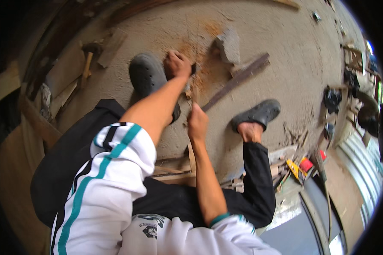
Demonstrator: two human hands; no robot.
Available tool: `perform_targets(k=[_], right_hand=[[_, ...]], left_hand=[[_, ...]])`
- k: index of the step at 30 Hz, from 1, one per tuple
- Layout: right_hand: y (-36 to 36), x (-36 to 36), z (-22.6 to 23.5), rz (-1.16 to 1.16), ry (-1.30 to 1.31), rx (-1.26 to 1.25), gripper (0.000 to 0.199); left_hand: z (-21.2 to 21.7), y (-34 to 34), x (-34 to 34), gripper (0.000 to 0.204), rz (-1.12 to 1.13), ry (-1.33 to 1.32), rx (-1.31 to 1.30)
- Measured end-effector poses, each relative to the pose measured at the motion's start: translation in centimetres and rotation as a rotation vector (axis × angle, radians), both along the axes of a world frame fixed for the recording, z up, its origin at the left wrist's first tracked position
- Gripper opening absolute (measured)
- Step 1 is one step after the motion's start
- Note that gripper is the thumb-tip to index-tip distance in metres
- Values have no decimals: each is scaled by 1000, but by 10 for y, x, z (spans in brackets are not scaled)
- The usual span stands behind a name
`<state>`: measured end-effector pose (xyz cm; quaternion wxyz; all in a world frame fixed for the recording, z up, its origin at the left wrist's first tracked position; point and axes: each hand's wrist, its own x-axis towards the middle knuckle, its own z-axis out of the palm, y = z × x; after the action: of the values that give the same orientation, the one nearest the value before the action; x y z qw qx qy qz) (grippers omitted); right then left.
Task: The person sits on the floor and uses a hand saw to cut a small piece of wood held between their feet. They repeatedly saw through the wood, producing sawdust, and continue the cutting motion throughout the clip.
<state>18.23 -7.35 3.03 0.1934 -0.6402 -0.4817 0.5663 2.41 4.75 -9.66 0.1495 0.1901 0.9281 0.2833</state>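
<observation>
My left hand [177, 64] is closed beside my left clog [146, 74], low over the floor. A short dark piece [194, 69] shows at its fingers; what it grips is mostly hidden. Closer to me, my right hand [198, 123] is wrapped round the near end of a thin, straight, saw-like tool [195, 91]. Seen nearly edge-on, the tool points away from me, past the left hand. Orange-brown sawdust [206, 78] lies around it. Right of the hands, a dark wooden strip [242, 80] rests at a slant, its near end close to my right hand.
A grey concrete block [229, 46] sits beyond the strip. My right clog [257, 114] is planted to the right. At left are a wooden-handled tool [87, 66] and boards [113, 47]. Wood scraps, a yellow package [296, 171] and corrugated sheeting [353, 159] lie right.
</observation>
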Motion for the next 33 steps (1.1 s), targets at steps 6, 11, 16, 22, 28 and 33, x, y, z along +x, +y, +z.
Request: perform_targets(k=[6, 11, 16, 22, 28, 33], right_hand=[[-107, 60, 72, 20, -31, 9, 45], [7, 6, -1, -31, 64, -6, 56], [-83, 47, 58, 67, -40, -3, 52], [-29, 7, 13, 11, -6, -15, 49], [-41, 30, -7, -13, 19, 184, 40], [-57, 86, 62, -19, -61, 181, 42]], left_hand=[[-9, -9, -6, 15, -12, -5, 17], [8, -2, 6, 16, -61, 6, 27], [13, -9, -5, 17, -26, 35, -6], [13, -2, -3, 19, -32, 20, -18], [4, -3, 4, 21, -24, 83, -45], [20, -4, 0, 40, 3, -115, -127]])
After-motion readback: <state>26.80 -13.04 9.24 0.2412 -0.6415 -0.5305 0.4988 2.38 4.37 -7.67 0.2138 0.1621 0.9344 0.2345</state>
